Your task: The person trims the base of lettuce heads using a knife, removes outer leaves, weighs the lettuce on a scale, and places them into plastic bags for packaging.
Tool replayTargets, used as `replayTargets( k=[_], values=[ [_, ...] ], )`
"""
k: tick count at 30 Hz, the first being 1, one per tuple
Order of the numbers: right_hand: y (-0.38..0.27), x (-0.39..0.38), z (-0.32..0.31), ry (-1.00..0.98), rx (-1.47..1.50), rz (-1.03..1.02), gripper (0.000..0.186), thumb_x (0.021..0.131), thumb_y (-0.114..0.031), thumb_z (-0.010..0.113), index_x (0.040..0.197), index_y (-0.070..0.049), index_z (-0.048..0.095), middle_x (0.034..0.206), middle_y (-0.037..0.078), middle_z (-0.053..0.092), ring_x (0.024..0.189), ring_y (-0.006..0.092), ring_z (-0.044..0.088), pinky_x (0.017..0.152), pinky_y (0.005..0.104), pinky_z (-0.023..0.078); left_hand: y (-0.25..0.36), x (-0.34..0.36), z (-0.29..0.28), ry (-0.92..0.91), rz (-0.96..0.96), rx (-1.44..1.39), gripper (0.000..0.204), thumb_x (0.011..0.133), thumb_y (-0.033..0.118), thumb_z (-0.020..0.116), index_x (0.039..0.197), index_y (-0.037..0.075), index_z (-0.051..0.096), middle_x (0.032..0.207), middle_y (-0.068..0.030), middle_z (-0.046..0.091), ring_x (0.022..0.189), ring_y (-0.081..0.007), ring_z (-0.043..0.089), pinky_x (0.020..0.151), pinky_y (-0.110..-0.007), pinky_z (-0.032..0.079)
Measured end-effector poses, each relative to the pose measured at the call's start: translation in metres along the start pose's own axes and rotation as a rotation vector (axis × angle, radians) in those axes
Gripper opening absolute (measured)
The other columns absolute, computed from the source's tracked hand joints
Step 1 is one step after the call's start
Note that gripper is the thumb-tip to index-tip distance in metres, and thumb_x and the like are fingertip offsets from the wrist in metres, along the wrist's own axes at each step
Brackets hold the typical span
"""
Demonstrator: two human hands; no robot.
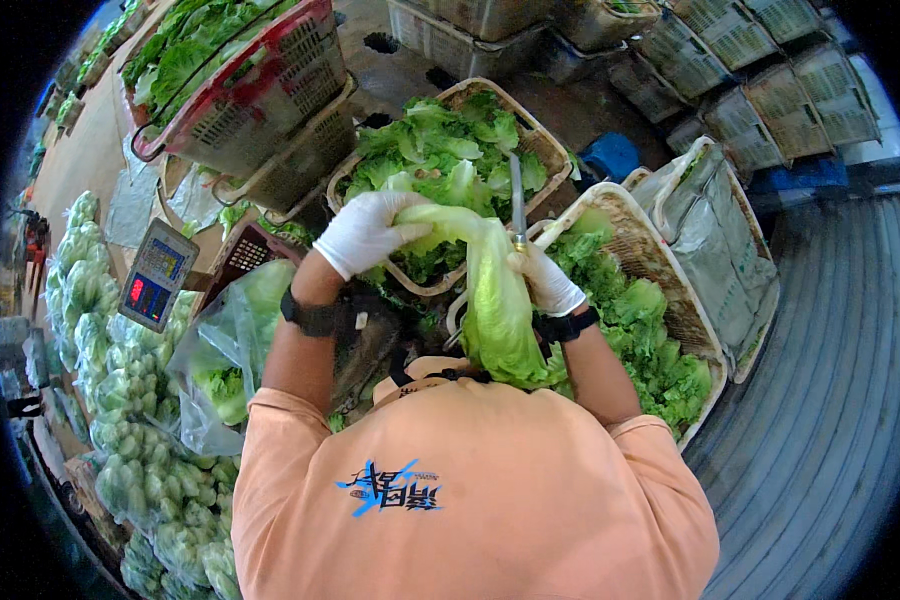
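My gloved left hand (367,232) pinches the upper leaves of a long pale-green lettuce (492,300), which hangs down in front of my body. My gloved right hand (548,280) grips a knife (517,200) with its long blade pointing up, beside and touching the lettuce. Beyond my hands sits a plastic crate (546,145) of loose green leaves (420,140). To the right, a larger cream crate (692,320) holds curly lettuce (650,370). A clear bag of lettuce (220,360) lies left of my left arm.
Stacked crates (270,110) stand back left and more (745,110) back right. A scale display (157,273) and a pile of bagged vegetables (145,420) are at left. A blue container (608,157) sits behind; a folded grey cover (705,240) and ridged grey surface (820,420) are at right.
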State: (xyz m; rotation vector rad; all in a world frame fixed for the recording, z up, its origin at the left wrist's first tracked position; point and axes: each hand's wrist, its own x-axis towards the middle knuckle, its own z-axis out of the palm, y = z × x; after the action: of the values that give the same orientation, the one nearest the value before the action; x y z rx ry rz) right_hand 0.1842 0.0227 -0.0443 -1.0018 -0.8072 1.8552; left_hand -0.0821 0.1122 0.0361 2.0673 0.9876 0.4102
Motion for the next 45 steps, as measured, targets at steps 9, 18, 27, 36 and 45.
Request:
replayTargets(
  k=[9, 18, 27, 36, 45],
  values=[
    [0.021, -0.002, -0.007, -0.253, 0.706, 0.034, 0.067, 0.085, -0.046, 0.061, 0.131, -0.002, 0.043, 0.126, 0.015, 0.053, 0.101, 0.0244, 0.059, 0.083, 0.0378, 0.053, -0.079, 0.045, 0.004, 0.664, -0.151, 0.355, 0.095, 0.076, 0.044, 0.072, 0.142, -0.002, 0.021, 0.143, -0.0284, 0.028, 0.133, -0.0312, 0.031, 0.108, -0.037, 0.026],
    [-0.005, 0.013, 0.016, -0.066, 0.359, -0.136, 0.056, 0.088, -0.041, 0.059, 0.127, -0.004, 0.047, 0.119, 0.011, 0.059, 0.095, 0.0185, 0.061, 0.081, 0.0342, 0.051, 0.016, -0.016, 0.142, -0.126, -0.159, -1.622, 0.078, 0.082, 0.048, 0.064, 0.142, 0.011, 0.031, 0.143, -0.0092, 0.036, 0.13, -0.0218, 0.037, 0.108, -0.04, 0.029],
    [-0.008, -0.06, -0.033, 0.67, -0.404, -0.232, 0.021, 0.093, -0.024, 0.056, 0.097, -0.004, 0.051, 0.074, 0.001, 0.058, 0.061, 0.0098, 0.054, 0.056, 0.0245, 0.046, -0.002, -0.057, 0.145, 0.012, -0.259, -2.009, 0.064, 0.082, 0.03, 0.065, 0.135, 0.007, 0.039, 0.126, -0.0137, 0.052, 0.114, -0.0265, 0.053, 0.101, -0.042, 0.041],
    [0.079, -0.107, -0.065, 0.696, -1.289, -0.199, 0.03, 0.078, -0.019, 0.067, 0.104, -0.005, 0.06, 0.102, 0.015, 0.056, 0.088, 0.0318, 0.056, 0.08, 0.04, 0.045, 0.015, -0.094, 0.157, 0.331, -0.133, -2.075, 0.073, 0.089, 0.061, 0.041, 0.14, 0.009, 0.034, 0.135, -0.0118, 0.046, 0.12, -0.0283, 0.046, 0.103, -0.044, 0.036],
    [0.049, -0.099, 0.01, 0.154, -0.355, -0.15, 0.06, 0.091, -0.043, 0.05, 0.138, -0.008, 0.036, 0.139, 0.012, 0.039, 0.127, 0.0251, 0.039, 0.106, 0.0376, 0.031, 0.041, -0.115, 0.175, 0.457, -0.224, -1.723, 0.063, 0.089, 0.016, 0.059, 0.144, 0.013, 0.027, 0.13, -0.0074, 0.05, 0.117, -0.0198, 0.05, 0.1, -0.034, 0.039]
  ],
)
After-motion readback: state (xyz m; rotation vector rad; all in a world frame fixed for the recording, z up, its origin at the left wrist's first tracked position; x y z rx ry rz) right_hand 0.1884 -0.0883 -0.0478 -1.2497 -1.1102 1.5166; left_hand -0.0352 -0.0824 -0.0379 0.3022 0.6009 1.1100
